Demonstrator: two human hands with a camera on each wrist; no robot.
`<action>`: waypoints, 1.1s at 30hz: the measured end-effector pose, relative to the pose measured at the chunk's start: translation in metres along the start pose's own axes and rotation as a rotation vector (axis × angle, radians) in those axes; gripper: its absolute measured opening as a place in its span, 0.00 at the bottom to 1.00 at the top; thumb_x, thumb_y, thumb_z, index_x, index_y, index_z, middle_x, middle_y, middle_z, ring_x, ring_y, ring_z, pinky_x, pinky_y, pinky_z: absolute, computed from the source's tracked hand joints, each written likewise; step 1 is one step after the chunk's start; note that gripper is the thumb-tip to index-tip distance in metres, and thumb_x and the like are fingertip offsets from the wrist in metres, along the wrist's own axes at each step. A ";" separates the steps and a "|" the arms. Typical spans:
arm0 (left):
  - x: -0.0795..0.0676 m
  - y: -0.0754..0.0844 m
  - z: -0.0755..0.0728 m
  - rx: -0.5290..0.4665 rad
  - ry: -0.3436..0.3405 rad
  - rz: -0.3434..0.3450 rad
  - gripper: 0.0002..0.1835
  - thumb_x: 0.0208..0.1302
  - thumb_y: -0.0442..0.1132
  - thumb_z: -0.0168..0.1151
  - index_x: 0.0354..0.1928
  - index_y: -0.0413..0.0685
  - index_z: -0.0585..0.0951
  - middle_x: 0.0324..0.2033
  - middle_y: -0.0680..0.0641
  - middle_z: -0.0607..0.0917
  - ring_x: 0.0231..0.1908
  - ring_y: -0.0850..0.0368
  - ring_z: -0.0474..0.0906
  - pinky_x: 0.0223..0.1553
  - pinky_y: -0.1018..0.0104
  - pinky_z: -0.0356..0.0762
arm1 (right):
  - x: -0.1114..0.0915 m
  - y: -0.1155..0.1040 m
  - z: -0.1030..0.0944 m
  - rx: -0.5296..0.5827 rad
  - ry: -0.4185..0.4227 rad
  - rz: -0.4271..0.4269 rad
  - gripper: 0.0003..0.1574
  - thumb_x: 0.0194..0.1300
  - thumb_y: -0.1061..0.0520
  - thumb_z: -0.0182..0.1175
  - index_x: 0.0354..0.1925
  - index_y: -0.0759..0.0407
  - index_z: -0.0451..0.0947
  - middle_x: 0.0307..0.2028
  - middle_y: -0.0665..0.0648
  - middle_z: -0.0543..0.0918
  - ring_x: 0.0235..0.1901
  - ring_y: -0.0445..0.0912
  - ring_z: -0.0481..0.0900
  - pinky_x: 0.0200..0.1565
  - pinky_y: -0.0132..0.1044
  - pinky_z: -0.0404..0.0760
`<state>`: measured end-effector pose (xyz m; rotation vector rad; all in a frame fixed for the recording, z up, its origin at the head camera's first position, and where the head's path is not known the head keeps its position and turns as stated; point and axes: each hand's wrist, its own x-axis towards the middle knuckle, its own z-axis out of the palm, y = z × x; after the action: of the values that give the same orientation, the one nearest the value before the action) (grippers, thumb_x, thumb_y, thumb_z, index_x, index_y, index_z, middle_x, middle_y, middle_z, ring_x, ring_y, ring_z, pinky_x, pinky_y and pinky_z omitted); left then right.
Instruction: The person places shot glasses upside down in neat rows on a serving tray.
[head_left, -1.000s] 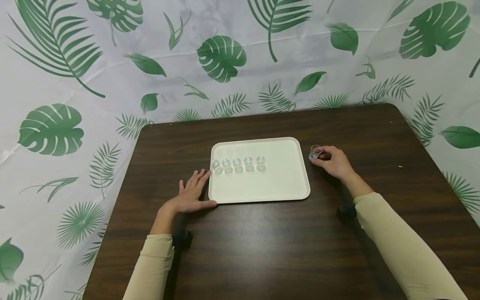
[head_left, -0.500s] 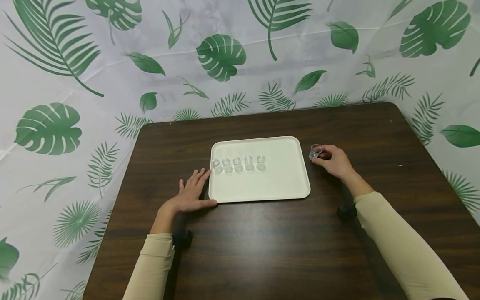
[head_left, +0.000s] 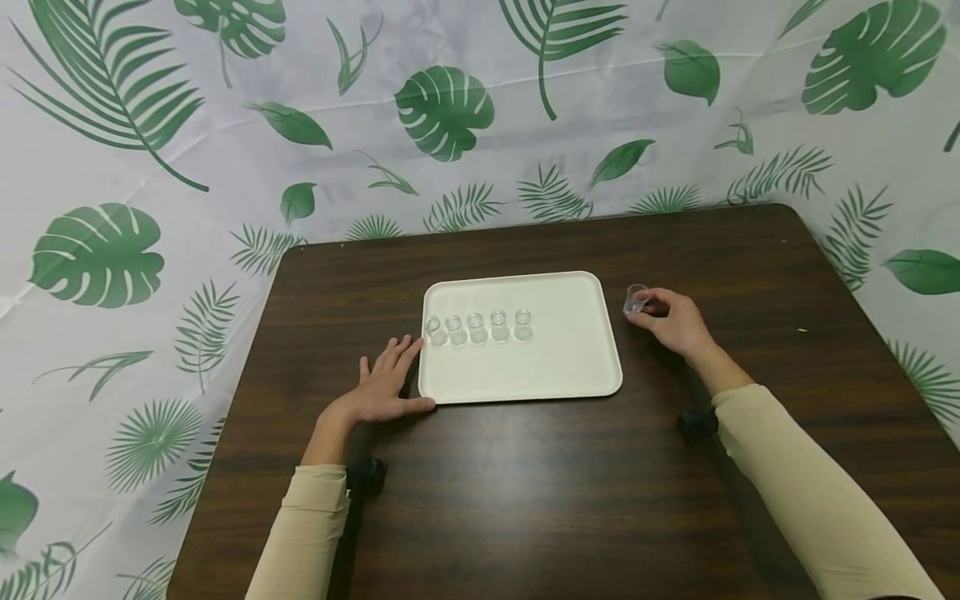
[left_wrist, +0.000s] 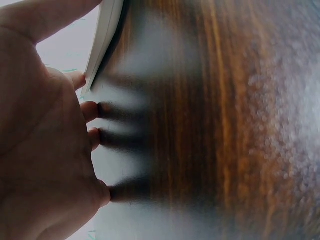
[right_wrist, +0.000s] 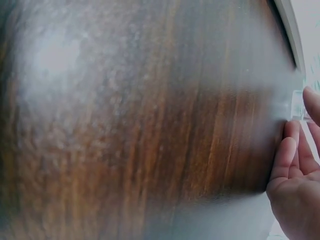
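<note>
A small clear cup (head_left: pixel 636 298) is pinched between the thumb and fingers of my right hand (head_left: pixel 677 322), just right of the white tray (head_left: pixel 525 375). In the right wrist view part of the clear cup (right_wrist: pixel 297 104) shows beyond the thumb, and the curled lower fingers rest by the table. My left hand (head_left: pixel 381 392) lies at the tray's left edge with fingers spread, the thumb at the near left corner and the index fingertip against the side. On the tray, several similar clear cups (head_left: pixel 499 325) stand in a row from the left edge to the middle.
The dark wood-grain table (head_left: pixel 510 500) carries the tray near its middle. Behind it and along the left hangs a white cloth (head_left: pixel 337 183) printed with green leaves. A dark wrist camera (head_left: pixel 697 423) sits under the right sleeve, another camera (head_left: pixel 366 475) by the left.
My right hand and its cup have shifted slightly to the right and back, a little farther from the tray. The left hand and the row of cups have stayed put.
</note>
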<state>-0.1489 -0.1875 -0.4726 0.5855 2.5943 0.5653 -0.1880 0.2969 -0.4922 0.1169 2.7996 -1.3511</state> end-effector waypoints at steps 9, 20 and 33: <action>-0.001 -0.001 0.000 -0.005 0.003 0.001 0.56 0.56 0.67 0.60 0.76 0.55 0.40 0.75 0.44 0.40 0.73 0.43 0.30 0.61 0.27 0.27 | -0.004 -0.003 -0.005 0.073 0.003 0.017 0.27 0.64 0.51 0.63 0.56 0.66 0.72 0.50 0.69 0.79 0.43 0.47 0.75 0.36 0.22 0.71; -0.001 0.000 0.000 -0.001 0.004 0.003 0.56 0.56 0.68 0.60 0.76 0.55 0.40 0.75 0.44 0.40 0.73 0.43 0.30 0.61 0.27 0.27 | -0.005 -0.011 -0.016 0.294 0.021 0.036 0.27 0.65 0.54 0.62 0.57 0.68 0.69 0.46 0.56 0.80 0.36 0.29 0.77 0.37 0.27 0.79; -0.001 -0.001 0.000 -0.011 0.011 0.007 0.56 0.56 0.68 0.60 0.76 0.57 0.40 0.75 0.44 0.40 0.73 0.42 0.31 0.61 0.27 0.28 | -0.004 -0.054 -0.011 0.397 0.125 -0.020 0.24 0.63 0.61 0.63 0.56 0.69 0.71 0.45 0.59 0.75 0.34 0.32 0.80 0.36 0.32 0.83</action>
<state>-0.1480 -0.1885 -0.4728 0.5898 2.5990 0.5865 -0.1882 0.2719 -0.4434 0.1879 2.5885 -1.9500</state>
